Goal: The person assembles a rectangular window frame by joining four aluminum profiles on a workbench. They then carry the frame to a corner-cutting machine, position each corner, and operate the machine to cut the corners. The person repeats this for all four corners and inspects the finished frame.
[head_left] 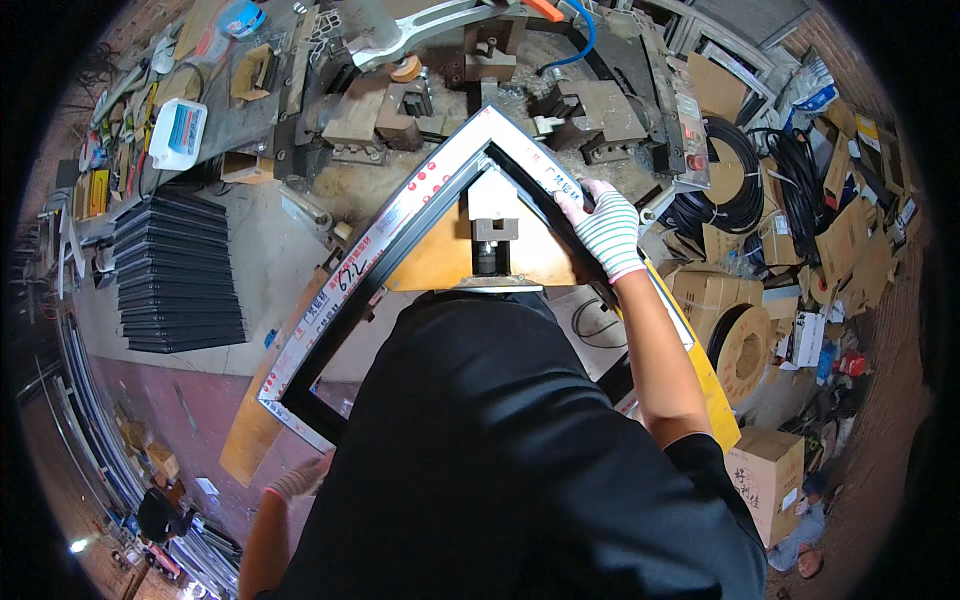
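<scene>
On the orange support board (428,258) by the steel clamps (605,115), I see the film-wrapped window frame (418,187); the right hand (607,230) has fingers clamped on its upper-right bar. The left hand's (296,480) fingers, near its lower-left corner, I cannot tell.

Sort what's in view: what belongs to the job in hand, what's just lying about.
In the job:
- frame, gripped by the right hand
- left hand, near its lower left corner
- machine around its far corner
- orange board beneath

Apparently lying about:
- jug
- black coil
- spool
- carton
</scene>
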{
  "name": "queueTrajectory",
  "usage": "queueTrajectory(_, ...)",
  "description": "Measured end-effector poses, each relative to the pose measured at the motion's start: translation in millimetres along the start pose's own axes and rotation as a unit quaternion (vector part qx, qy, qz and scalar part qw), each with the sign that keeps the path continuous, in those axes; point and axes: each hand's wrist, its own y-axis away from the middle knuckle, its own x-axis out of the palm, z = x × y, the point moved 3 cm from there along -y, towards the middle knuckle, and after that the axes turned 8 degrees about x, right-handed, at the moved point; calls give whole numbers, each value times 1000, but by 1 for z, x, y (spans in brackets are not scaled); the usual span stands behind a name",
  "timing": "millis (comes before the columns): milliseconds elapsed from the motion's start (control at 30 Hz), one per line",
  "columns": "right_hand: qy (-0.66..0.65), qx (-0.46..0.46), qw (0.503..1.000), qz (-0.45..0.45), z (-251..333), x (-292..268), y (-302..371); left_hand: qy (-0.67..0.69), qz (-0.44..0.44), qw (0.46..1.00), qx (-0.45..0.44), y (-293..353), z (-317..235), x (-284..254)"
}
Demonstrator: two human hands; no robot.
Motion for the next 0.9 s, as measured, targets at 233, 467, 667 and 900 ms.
queueTrajectory(233, -109, 37, 993, 9, -5, -3, 3, 193, 79, 955, -210, 100, 125, 74)
queueTrajectory(467, -200, 33, 978, -45, -3, -72, 58, 290, 108, 913, -267, 112, 171, 103)
queueTrajectory(667, -166, 155, 971, -71, -59, -121, 165, 355, 84, 916, -167, 33, 147, 61)
queueTrajectory(900, -159, 292, 930, -153, -173, -73, 341, 294, 69, 949, 90, -92, -98, 28)
